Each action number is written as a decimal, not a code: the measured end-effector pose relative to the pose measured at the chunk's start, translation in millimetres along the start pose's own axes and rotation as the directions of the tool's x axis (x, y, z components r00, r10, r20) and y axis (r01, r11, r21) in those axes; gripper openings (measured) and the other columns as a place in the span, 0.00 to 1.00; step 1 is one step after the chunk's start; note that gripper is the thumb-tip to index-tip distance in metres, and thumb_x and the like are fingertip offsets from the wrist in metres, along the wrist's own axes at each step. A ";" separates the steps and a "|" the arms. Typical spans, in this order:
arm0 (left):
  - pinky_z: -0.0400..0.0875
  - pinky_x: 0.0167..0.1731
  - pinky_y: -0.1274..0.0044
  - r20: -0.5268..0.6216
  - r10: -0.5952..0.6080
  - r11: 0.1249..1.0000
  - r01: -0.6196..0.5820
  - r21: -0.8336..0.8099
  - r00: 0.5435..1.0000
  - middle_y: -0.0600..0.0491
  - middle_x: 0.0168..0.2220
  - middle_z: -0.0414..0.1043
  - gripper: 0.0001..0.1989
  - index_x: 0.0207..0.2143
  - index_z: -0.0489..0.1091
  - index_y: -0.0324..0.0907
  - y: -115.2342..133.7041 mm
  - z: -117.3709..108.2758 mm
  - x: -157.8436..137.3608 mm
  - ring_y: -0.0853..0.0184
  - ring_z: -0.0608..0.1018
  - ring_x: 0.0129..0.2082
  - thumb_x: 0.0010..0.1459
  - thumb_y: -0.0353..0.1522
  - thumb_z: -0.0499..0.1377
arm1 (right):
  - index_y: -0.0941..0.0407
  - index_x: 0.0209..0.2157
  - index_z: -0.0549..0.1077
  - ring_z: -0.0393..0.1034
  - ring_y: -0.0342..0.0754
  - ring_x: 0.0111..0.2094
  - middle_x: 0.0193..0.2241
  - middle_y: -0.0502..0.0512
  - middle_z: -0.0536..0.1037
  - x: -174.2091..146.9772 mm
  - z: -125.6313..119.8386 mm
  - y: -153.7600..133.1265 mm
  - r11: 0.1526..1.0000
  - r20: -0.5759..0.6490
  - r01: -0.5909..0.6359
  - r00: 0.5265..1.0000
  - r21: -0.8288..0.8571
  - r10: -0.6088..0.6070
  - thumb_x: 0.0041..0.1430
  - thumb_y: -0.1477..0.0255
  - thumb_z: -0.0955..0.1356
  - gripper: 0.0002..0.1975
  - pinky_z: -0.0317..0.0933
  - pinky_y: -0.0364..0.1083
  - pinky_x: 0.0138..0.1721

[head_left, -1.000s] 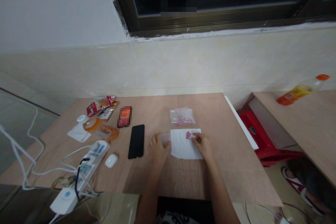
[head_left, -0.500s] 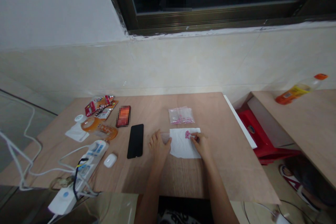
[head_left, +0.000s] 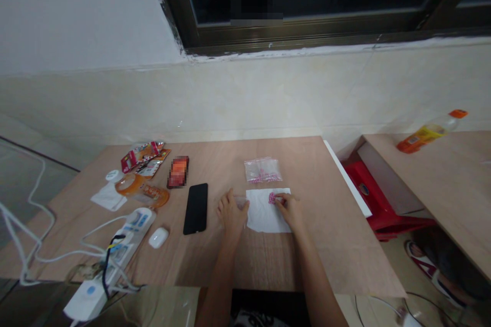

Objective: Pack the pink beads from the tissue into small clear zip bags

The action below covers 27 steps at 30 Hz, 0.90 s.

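A white paper tissue lies flat on the wooden table with a small heap of pink beads near its far edge. My right hand rests on the tissue's right side, its fingertips pinched at the beads. My left hand lies at the tissue's left edge and holds a small clear plastic bag against the table. Beyond the tissue lies another clear bag with pink beads.
A black phone lies left of my left hand, with a white earbud case, a power strip with cables, an orange bottle and snack wrappers further left. A red stool and second table stand right.
Both hands stay at the tissue with little movement. My right fingertips have closed in on the pink beads. The view has shifted slightly.
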<state>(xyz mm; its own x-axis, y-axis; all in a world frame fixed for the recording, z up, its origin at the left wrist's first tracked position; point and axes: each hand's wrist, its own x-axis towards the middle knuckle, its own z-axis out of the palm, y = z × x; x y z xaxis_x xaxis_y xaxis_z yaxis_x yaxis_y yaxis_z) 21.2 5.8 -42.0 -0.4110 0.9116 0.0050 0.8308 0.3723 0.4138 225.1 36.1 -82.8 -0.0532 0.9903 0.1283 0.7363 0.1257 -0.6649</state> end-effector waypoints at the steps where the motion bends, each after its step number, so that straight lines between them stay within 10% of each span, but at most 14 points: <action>1: 0.57 0.52 0.60 -0.002 -0.003 1.000 0.003 -0.005 1.000 0.38 0.56 0.64 0.33 0.61 0.55 0.39 0.2 -0.8 -0.4 0.48 0.65 0.56 0.55 0.41 0.58 | 0.53 0.39 0.78 0.68 0.49 0.28 0.24 0.53 0.75 -1.3 -0.9 -0.5 1.000 -0.001 -0.001 1.000 -0.001 0.001 0.58 0.65 0.65 0.13 0.59 0.46 0.33; 14: 0.59 0.56 0.64 0.039 0.311 0.891 -0.278 -0.359 0.949 0.45 0.55 0.68 0.39 0.61 0.52 0.42 11.7 -32.5 -1.7 0.56 0.68 0.55 0.48 0.33 0.64 | 0.53 0.37 0.78 0.68 0.48 0.26 0.22 0.51 0.75 -10.8 1.5 -0.6 1.000 0.040 -0.015 0.999 -0.019 0.015 0.54 0.66 0.66 0.11 0.58 0.45 0.31; 27: 0.61 0.55 0.62 0.034 0.392 0.744 -0.294 -0.600 0.920 0.47 0.51 0.69 0.41 0.61 0.54 0.45 21.3 -23.6 -11.9 0.58 0.71 0.51 0.45 0.29 0.65 | 0.55 0.33 0.79 0.64 0.46 0.21 0.18 0.50 0.70 -9.1 0.0 -8.9 0.980 -0.004 -0.066 0.998 0.190 0.068 0.56 0.60 0.65 0.15 0.55 0.43 0.26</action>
<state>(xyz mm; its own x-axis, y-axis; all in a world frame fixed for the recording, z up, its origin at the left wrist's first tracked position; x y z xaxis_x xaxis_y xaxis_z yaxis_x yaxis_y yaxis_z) 35.0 -1.1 -11.8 -0.0397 0.9900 0.1352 0.5141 -0.0958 0.8524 219.0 26.0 -78.1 -0.0002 0.9964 0.0852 0.5965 0.0685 -0.7997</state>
